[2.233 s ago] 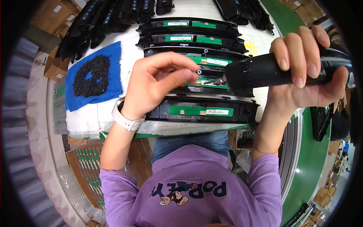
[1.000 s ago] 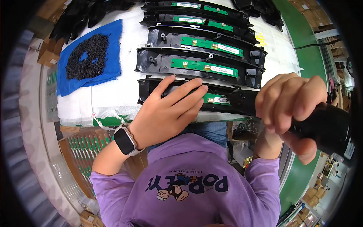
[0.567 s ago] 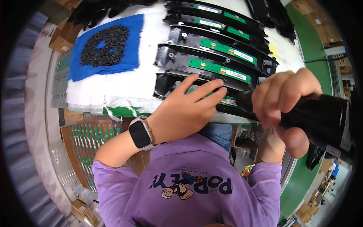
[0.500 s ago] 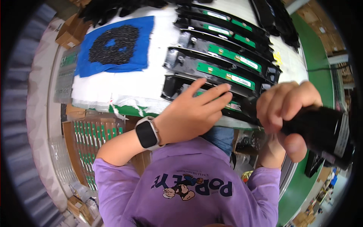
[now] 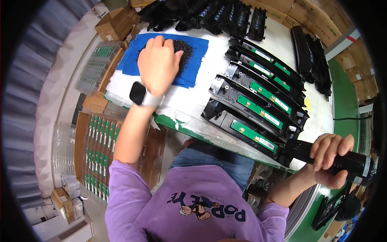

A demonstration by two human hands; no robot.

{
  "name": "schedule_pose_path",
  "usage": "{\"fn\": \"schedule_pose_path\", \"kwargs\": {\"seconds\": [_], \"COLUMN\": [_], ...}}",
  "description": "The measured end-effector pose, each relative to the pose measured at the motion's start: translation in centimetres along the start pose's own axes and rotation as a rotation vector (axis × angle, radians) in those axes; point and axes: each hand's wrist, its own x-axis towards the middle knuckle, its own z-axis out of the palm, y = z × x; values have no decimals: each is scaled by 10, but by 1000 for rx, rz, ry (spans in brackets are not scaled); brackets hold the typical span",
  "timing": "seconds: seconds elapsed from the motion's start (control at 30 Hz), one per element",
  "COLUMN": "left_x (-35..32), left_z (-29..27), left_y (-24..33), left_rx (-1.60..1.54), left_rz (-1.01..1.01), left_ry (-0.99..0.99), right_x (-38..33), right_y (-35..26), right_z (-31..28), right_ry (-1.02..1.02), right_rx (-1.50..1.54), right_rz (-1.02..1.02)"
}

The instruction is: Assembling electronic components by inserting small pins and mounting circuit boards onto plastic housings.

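My left hand [image 5: 159, 62] is over a pile of small black screws [image 5: 185, 54] spread on a blue cloth [image 5: 199, 48]. Its fingers lie close together and bend down into the pile, so the fingertips and anything in them are hidden. My right hand [image 5: 330, 155] wraps round a thick black electric screwdriver [image 5: 302, 151], held nearly level at the table's right front. The driver's front end is by the right end of the nearest long black plastic housing [image 5: 215, 109]. A green circuit board [image 5: 254, 135] lies in that housing. Several similar housings with boards lie in a row behind it.
More black housings [image 5: 238, 18] stand along the back of the white-covered table [image 5: 193, 103], and others [image 5: 308, 56] lie at the back right. Trays of green boards [image 5: 96, 149] sit below the left front edge. Cardboard boxes [image 5: 314, 18] line the far side.
My left hand has left the nearest housing and moved left and away from me to the screw pile. My right hand, still gripping the screwdriver, is lower in view. The view has shifted.
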Motion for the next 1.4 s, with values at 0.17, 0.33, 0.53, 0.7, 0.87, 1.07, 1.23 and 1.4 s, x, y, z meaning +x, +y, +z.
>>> {"fn": "schedule_pose_path", "kwargs": {"seconds": [0.17, 0.33, 0.53, 0.7, 0.87, 1.07, 1.23, 1.4], "left_x": [2, 4, 3, -1, -12, -21, -23, -25], "left_z": [25, 21, 27, 13, -2, -11, -15, -13], "left_y": [-26, -19, -19, 12, 54, 88, 95, 97], "left_rx": [-148, -193, -543, -1587, -2071, -2299, -2276, -2233], "left_rz": [-18, -80, -152, -443, -455, -442, -476, -518], "left_ry": [-203, -142, -68, -456, -746, -918, -921, -905], "right_x": [-8, -7, -1, 11, 29, 43, 38, 39], "right_y": [11, 16, 17, 17, 16, 8, 20, 23], "right_z": [4, 4, 6, 15, 36, 55, 49, 50], "right_ry": [45, 128, 132, 66, 20, -25, 44, -2], "right_rx": [-80, -14, 24, 55, 172, 128, 217, 227], "right_rz": [-3, 25, 57, 42, -41, -198, -388, -331]}}
